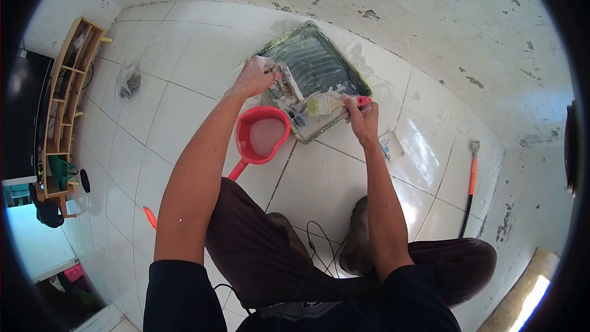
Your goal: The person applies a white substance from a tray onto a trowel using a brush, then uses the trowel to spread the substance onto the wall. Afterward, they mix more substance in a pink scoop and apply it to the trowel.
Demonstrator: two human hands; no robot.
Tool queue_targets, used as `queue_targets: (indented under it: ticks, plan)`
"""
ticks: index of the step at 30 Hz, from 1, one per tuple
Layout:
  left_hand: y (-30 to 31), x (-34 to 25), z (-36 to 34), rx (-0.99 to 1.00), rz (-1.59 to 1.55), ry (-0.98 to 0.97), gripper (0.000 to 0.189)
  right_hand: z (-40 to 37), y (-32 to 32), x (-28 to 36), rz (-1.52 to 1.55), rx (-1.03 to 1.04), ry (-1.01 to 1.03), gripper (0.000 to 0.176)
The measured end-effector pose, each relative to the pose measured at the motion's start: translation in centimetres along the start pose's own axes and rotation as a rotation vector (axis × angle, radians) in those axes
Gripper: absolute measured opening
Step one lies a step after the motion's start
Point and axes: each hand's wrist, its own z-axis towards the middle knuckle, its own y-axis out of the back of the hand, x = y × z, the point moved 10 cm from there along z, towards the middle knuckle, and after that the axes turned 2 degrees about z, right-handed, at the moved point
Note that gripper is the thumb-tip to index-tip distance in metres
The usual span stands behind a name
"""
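Observation:
My left hand (256, 76) is closed on a smeared scraper (295, 83), a flat tool with a pinkish handle, over the near left part of a dark paint tray (346, 63). My right hand (362, 118) grips a paintbrush (326, 106) with a red handle and pale bristles. The bristles point left, close to the scraper; whether they touch cannot be made out. Wet, whitish-grey paste lies in the tray's near end around both tools. Just left of the tray stands a red dipper (251, 158) holding pale, milky liquid.
A hammer-like tool with an orange and black handle (472, 175) lies right on the tiled floor (319, 178). A small printed card (391, 146) is near my right wrist. Black cable (319, 249) runs between my boots. Left are a plastic bag (129, 81) and a wooden shelf (64, 86).

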Motion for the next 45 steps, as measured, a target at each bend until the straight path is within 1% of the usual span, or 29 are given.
queue_targets:
  ticks: [1, 3, 6, 7, 9, 10, 12, 13, 16, 17, 19, 20, 22, 23, 25, 26, 28, 29, 31, 32, 34, 35, 37, 38, 40, 41, 43, 44, 45]
  plan:
    - [0.2, 0.1, -0.1, -0.003, -0.001, 0.002, 0.020, 0.1, 0.5, 0.0, -0.001, 0.004, 0.000, 0.026]
    - [0.2, -1.0, -0.4, 0.036, -0.044, -0.142, 0.024, 0.6, 1.5, 0.6, -0.084, -0.016, 0.035, 0.027]
    - [2.0, -2.7, -1.7, 0.032, -0.198, -0.186, 0.024, 0.3, 1.5, 4.6, -0.026, -0.001, 0.102, 0.027]
    - [3.0, -3.7, -2.4, 0.030, -0.196, -0.179, 0.024, 0.2, 1.1, 5.6, -0.018, 0.006, 0.100, 0.027]
    - [5.5, -6.1, -3.9, 0.039, -0.037, -0.187, 0.024, -0.3, -0.9, 7.5, 0.027, 0.063, 0.113, 0.027]
    - [7.0, -7.4, -4.8, 0.038, -0.033, -0.184, 0.024, -0.6, -2.3, 8.1, 0.067, 0.113, 0.132, 0.027]
    - [9.4, -8.7, -6.8, 0.005, 0.313, -0.145, 0.026, -1.1, -5.3, 7.9, 0.056, 0.144, 0.132, 0.029]
    - [10.3, -7.8, -7.1, -0.002, 0.225, -0.091, 0.025, -1.5, -7.6, 7.4, -0.042, 0.205, 0.165, 0.031]
    - [12.1, -6.7, -8.7, -0.081, 0.199, -0.134, 0.021, -3.8, -14.0, 6.0, -0.319, 0.356, 0.320, 0.031]
    - [12.4, -6.3, -9.3, -0.090, 0.203, -0.130, 0.021, -4.6, -15.3, 5.3, -0.315, 0.364, 0.327, 0.031]
    - [12.3, -6.0, -10.4, -0.034, 0.154, -0.125, 0.020, -6.6, -18.3, 3.9, -0.610, 0.430, 0.430, 0.030]
    - [12.5, -5.8, -10.7, -0.043, 0.158, -0.123, 0.020, -7.0, -19.1, 3.2, -0.607, 0.434, 0.438, 0.030]
    - [12.6, -5.2, -11.2, -0.021, 0.182, -0.103, 0.019, -7.9, -20.7, 2.1, -0.762, 0.490, 0.474, 0.030]
    - [12.6, -5.0, -11.3, -0.023, 0.186, -0.105, 0.019, -7.8, -20.7, 1.9, -0.760, 0.488, 0.477, 0.030]
    - [12.5, -5.4, -11.5, -0.057, 0.120, -0.114, 0.018, -7.3, -20.0, 2.0, -0.755, 0.491, 0.391, 0.031]
    - [12.3, -5.7, -11.4, -0.053, 0.121, -0.120, 0.018, -7.0, -19.4, 2.4, -0.757, 0.484, 0.390, 0.031]
    - [11.3, -6.0, -10.9, -0.010, 0.215, -0.092, 0.016, -5.0, -16.2, 3.1, -0.570, 0.376, 0.284, 0.032]
    - [10.7, -6.2, -10.5, -0.007, 0.213, -0.101, 0.016, -4.2, -15.0, 3.6, -0.575, 0.367, 0.284, 0.032]
    - [9.3, -6.4, -9.5, -0.014, 0.194, -0.142, 0.015, -2.7, -11.8, 5.0, -0.281, 0.345, 0.193, 0.034]
    - [8.5, -6.6, -9.0, -0.011, 0.190, -0.152, 0.015, -2.1, -10.4, 5.8, -0.288, 0.336, 0.195, 0.034]
    - [6.5, -7.1, -8.1, 0.026, 0.260, -0.176, 0.012, -1.3, -6.4, 8.1, -0.078, 0.192, 0.202, 0.032]
    - [5.6, -7.3, -7.7, 0.032, 0.255, -0.186, 0.012, -1.4, -5.2, 9.2, -0.085, 0.180, 0.203, 0.032]
    - [3.2, -7.9, -7.2, 0.098, 0.298, -0.262, 0.006, -1.8, -1.9, 11.8, -0.063, 0.029, 0.238, 0.029]
    - [2.4, -8.0, -7.0, 0.105, 0.297, -0.271, 0.006, -2.0, -1.3, 12.2, -0.066, 0.018, 0.238, 0.029]
    - [0.3, -7.7, -6.9, 0.163, 0.278, -0.270, 0.005, -2.4, 0.9, 12.0, 0.038, -0.133, 0.203, 0.026]
    - [-0.5, -7.5, -6.8, 0.171, 0.279, -0.278, 0.005, -2.5, 1.0, 11.3, 0.038, -0.144, 0.203, 0.026]
    - [-1.5, -6.8, -6.4, 0.196, 0.027, -0.292, 0.011, -2.7, 0.9, 5.8, 0.390, -0.248, 0.009, 0.023]
    - [-1.5, -6.8, -6.4, 0.198, 0.029, -0.297, 0.011, -3.2, -0.1, 4.1, 0.504, -0.227, -0.021, 0.021]
    - [-1.4, -6.4, -6.3, 0.189, 0.074, -0.270, 0.013, -3.5, -0.3, 2.1, 0.515, -0.235, -0.049, 0.022]
